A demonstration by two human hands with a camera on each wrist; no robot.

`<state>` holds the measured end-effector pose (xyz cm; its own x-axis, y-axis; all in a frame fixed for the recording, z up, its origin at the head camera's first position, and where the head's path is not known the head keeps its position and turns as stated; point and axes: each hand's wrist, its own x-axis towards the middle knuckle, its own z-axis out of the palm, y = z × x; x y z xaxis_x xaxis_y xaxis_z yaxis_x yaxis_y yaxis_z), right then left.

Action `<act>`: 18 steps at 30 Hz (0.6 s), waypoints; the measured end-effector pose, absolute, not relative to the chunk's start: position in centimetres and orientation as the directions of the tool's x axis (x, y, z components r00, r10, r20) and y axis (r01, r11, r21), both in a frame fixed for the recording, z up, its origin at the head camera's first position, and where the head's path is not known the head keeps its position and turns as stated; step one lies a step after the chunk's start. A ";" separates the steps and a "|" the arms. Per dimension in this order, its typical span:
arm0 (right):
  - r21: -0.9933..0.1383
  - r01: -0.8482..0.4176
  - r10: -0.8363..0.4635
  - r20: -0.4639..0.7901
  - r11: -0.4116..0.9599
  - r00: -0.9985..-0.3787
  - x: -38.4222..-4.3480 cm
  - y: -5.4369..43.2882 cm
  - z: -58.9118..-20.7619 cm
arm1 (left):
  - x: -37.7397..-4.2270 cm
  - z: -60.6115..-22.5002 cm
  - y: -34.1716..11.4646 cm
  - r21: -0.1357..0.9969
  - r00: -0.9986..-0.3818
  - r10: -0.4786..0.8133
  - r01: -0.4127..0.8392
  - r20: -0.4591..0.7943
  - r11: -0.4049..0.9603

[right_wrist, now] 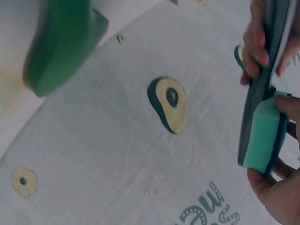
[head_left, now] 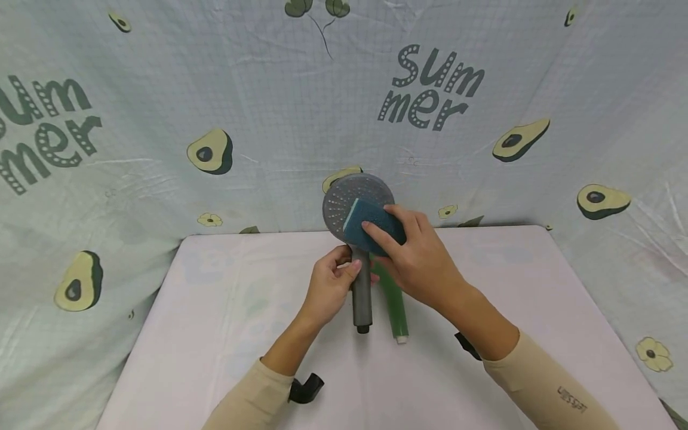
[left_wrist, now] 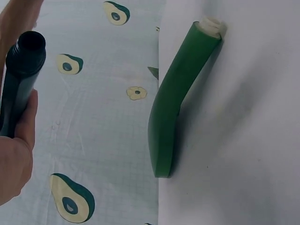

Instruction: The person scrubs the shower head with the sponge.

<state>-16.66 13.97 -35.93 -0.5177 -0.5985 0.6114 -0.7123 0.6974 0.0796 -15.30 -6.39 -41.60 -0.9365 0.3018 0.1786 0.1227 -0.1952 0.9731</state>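
Note:
A grey shower head [head_left: 338,200] is held upright above the table, its round nozzle face toward me. My left hand [head_left: 329,285] grips its handle [head_left: 362,298] just below the head, thumb across the front. With its fingers and thumb, my right hand [head_left: 430,260] holds a sponge [right_wrist: 263,136], light green with a dark blue scouring side, against the lower right of the nozzle face. In the left wrist view the threaded end [left_wrist: 32,44] of the handle shows. Behind the handle lies a green curved piece [left_wrist: 171,101] with a white threaded end.
The pale table [head_left: 258,286] reaches back to a fabric backdrop [head_left: 279,119] printed with avocados and lettering. A black curved object [head_left: 307,389] shows beside the left sleeve, and another dark piece [head_left: 469,345] sits by the right wrist.

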 end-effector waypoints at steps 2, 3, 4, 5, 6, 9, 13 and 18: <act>0.067 -0.736 -0.610 0.612 0.674 -0.503 -16.4 13.8 -36.6 | -15.4 -41.6 -6.3 0.972 -0.942 0.284 0.122 0.177 -0.202; 0.065 -0.745 -0.615 0.614 0.664 -0.495 -16.3 13.7 -36.9 | -15.4 -41.6 -6.3 0.971 -0.942 0.285 0.119 0.177 -0.208; 0.065 -0.752 -0.619 0.617 0.656 -0.486 -16.3 13.7 -37.1 | -15.4 -41.5 -6.3 0.969 -0.942 0.287 0.115 0.176 -0.217; 0.068 -0.756 -0.620 0.622 0.651 -0.478 -16.3 13.7 -37.2 | -15.3 -41.5 -6.3 0.968 -0.940 0.293 0.111 0.176 -0.225; 0.073 -0.758 -0.620 0.628 0.648 -0.470 -16.3 13.8 -37.2 | -15.3 -41.5 -6.4 0.966 -0.935 0.306 0.107 0.179 -0.237; 0.098 -0.749 -0.612 0.650 0.655 -0.450 -16.8 14.0 -36.7 | -15.3 -41.5 -6.4 0.960 -0.921 0.341 0.099 0.188 -0.262; 0.096 -0.724 -0.584 0.668 0.683 -0.462 -17.8 14.5 -35.2 | -15.2 -41.5 -6.5 0.961 -0.914 0.363 0.086 0.180 -0.262; 0.024 -0.689 -0.534 0.652 0.724 -0.538 -19.7 15.1 -32.6 | -14.9 -41.7 -6.6 0.971 -0.915 0.374 0.065 0.149 -0.230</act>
<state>-19.67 15.13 -32.60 -0.5382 -0.5339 0.6522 -0.6895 0.7239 0.0236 -14.93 -6.60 -41.65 -0.9152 0.3741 0.1495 0.0645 -0.2301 0.9710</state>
